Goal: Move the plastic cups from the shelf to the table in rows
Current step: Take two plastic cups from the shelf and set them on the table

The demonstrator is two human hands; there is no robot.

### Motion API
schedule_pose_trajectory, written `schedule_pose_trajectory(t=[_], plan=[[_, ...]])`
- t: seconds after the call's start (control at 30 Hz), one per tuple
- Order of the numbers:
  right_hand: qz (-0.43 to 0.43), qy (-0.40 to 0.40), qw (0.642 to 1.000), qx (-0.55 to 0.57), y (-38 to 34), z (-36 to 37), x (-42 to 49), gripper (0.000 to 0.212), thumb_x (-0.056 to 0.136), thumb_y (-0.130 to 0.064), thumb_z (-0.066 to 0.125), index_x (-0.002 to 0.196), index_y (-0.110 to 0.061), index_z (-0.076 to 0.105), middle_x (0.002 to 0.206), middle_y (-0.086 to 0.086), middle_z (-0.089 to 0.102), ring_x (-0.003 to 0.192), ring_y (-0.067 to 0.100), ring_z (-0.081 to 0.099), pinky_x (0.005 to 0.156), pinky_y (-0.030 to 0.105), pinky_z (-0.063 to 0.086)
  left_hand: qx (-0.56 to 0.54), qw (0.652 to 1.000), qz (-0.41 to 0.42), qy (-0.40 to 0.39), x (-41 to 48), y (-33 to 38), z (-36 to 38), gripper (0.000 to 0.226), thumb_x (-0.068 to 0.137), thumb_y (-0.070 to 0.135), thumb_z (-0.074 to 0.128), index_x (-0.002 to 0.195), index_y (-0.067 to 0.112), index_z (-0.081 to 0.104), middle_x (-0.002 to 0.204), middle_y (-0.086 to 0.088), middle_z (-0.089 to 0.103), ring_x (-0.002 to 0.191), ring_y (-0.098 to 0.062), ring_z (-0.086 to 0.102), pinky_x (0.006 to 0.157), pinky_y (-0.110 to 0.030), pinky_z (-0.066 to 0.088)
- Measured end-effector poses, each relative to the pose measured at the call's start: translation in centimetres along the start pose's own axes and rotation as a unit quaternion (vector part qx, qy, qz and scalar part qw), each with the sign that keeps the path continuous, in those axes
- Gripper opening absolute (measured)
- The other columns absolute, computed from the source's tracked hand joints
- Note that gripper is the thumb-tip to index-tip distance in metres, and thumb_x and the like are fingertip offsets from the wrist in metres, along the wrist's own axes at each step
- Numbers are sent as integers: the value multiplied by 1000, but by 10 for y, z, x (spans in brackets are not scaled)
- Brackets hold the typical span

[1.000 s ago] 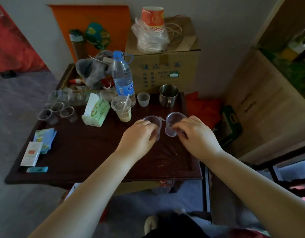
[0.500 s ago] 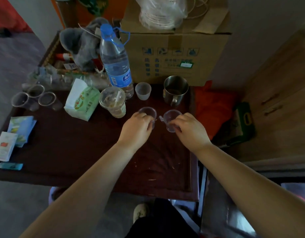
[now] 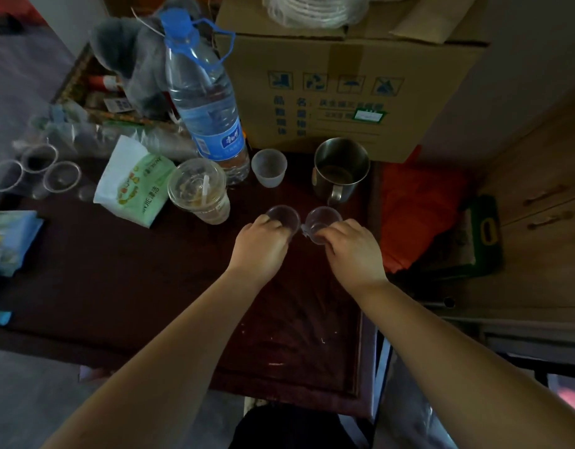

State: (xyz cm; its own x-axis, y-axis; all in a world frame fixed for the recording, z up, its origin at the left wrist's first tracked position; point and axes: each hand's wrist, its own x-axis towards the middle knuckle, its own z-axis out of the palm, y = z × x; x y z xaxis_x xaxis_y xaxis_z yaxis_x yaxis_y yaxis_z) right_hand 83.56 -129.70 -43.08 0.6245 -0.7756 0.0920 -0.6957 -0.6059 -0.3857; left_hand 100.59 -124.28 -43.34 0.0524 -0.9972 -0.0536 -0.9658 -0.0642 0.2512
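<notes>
Two small clear plastic cups sit side by side low over the dark red table (image 3: 117, 280), near its back right. My left hand (image 3: 261, 249) grips the left cup (image 3: 283, 215) from the near side. My right hand (image 3: 352, 251) holds the right cup (image 3: 323, 218), which has a small tab on its left. The two rims almost touch. Whether the cups rest on the table I cannot tell. Three more clear cups (image 3: 36, 171) stand grouped at the table's far left. A frosted white cup (image 3: 269, 167) stands behind the held pair.
A steel mug (image 3: 341, 170) stands just behind the right cup. A lidded drink cup with a straw (image 3: 198, 191), a large water bottle (image 3: 203, 98), a tissue pack (image 3: 135, 183) and a cardboard box (image 3: 344, 82) crowd the back. Leaflets (image 3: 7, 241) lie at the left edge.
Both hands have carried the two cups away from me toward the mug and lowered them. The camera has tipped further down and closer to the table.
</notes>
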Motion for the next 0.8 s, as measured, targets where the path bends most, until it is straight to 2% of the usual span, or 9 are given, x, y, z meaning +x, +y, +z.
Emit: schedule_pose_trajectory(t=[0.2,0.4,0.63,0.8], plan=[[20,8,1000,17,4,6,-1,23,78,2,60,97,-9,68,88,8,69,86,31,58,69,45,49,3,1000,4,-10,4,0,9,23,91,24,48,106,17,64,102,1,66,103,-20,48,73,-32,41],[23,18,999,27,4,12,-4,24,80,1,58,100,-9,67,91,8,68,90,30,57,72,45,49,-42,999,-12,-19,2,0,13,26,88,22,54,110,12,63,108,-5,65,110,-24,47,78,-37,47],[13,34,999,38,0,11,-9,30,79,3,57,107,-6,65,99,8,67,96,29,56,76,40,50,-60,998,-16,4,-4,0,8,41,82,22,62,121,12,56,113,-7,62,111,-26,46,76,-38,47],[12,24,999,32,-6,13,-13,26,81,2,56,104,-7,66,98,7,68,98,29,56,75,43,50,-51,999,0,14,-8,2,-1,47,83,24,61,127,11,51,118,-7,60,114,-26,45,81,-39,47]])
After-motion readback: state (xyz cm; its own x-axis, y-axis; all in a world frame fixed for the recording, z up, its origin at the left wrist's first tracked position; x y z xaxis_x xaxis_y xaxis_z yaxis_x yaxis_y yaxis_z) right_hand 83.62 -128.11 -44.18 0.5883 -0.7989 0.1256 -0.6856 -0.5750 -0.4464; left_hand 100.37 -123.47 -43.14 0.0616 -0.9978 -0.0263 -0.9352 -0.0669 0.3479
